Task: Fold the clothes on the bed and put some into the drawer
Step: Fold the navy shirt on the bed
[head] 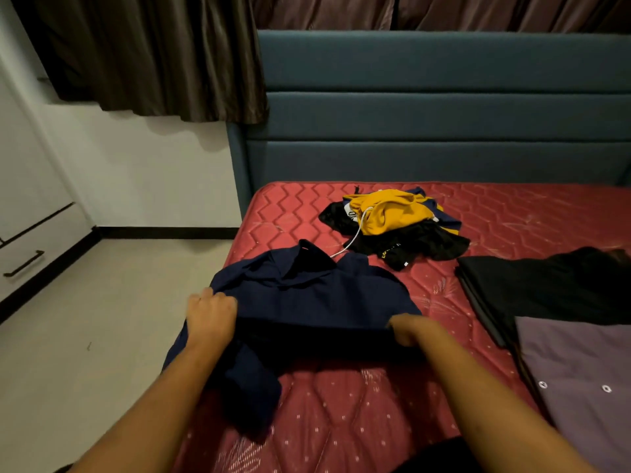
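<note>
- On the head view I see the navy shirt [307, 295] lying on the red mattress [341, 404] of the bed. It is near the left edge, with its collar towards the blue headboard [444, 114].
- The left hand [210, 317] sits at the shirt's left side, its fingers clenched round a bunch of the cloth. Part of the shirt hangs over the bed's edge below that hand.
- The right hand [411, 331] is at the shirt's right side, fingers curled under and grasping the near edge. I read that edge as drawn straight between the two hands.
- Further up the mattress lies an unfolded pile of clothes [392, 223], yellow on top of black and dark blue. A white cord [355, 237] trails out of it towards the shirt's collar.
- On the right I see a folded black garment [546, 285] lying flat. Nearer the camera, a folded purple garment [580, 370] with snap buttons overlaps it.
- At the far left, across the floor, stand white drawers [34, 240] with a dark handle, closed.
</note>
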Action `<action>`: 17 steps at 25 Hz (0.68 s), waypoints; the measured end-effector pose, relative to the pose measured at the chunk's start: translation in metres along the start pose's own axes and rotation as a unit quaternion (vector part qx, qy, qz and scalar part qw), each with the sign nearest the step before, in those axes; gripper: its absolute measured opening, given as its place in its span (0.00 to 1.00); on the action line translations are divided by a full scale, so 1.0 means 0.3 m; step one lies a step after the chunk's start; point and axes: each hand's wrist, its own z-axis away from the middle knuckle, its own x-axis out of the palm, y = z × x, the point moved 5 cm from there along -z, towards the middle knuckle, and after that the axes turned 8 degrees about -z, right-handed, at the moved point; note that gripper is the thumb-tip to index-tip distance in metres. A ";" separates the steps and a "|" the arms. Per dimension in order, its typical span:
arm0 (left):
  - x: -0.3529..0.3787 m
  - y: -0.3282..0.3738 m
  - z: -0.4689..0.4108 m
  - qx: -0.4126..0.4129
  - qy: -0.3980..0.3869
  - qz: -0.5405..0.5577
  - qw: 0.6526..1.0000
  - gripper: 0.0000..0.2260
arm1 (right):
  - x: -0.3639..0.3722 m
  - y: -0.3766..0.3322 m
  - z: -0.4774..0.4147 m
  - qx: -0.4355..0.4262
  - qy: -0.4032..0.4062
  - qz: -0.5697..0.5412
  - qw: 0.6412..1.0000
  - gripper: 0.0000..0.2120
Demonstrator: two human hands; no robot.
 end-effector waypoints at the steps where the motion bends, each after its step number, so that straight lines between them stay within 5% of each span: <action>1: -0.056 -0.036 -0.055 -0.039 0.000 -0.009 0.999 0.13 | -0.111 0.028 0.012 0.009 0.023 -0.028 0.999 0.20; 3: -0.265 -0.104 -0.212 -0.106 0.013 0.079 0.991 0.16 | -0.467 0.083 0.058 0.043 0.206 -0.177 0.961 0.18; 5: -0.564 -0.194 -0.344 -0.157 0.131 0.225 0.953 0.15 | -0.827 0.144 0.202 0.048 0.443 -0.324 0.834 0.17; 7: -0.785 -0.276 -0.361 -0.155 0.298 0.382 0.861 0.16 | -1.028 0.143 0.378 -0.010 0.601 -0.360 0.714 0.18; 9: -0.861 -0.329 -0.322 -0.135 0.389 0.456 0.789 0.21 | -1.053 0.118 0.498 -0.060 0.679 -0.295 0.670 0.21; 11: -0.788 -0.312 -0.275 -0.106 0.442 0.412 0.790 0.22 | -0.966 0.141 0.519 -0.044 0.696 -0.232 0.678 0.24; 13: -0.634 -0.217 -0.209 -0.017 0.445 0.268 0.854 0.20 | -0.784 0.170 0.467 -0.001 0.635 -0.179 0.752 0.23; 17: -0.187 -0.022 -0.060 0.165 0.123 0.071 0.976 0.24 | -0.310 0.221 0.356 0.113 0.388 -0.060 0.913 0.19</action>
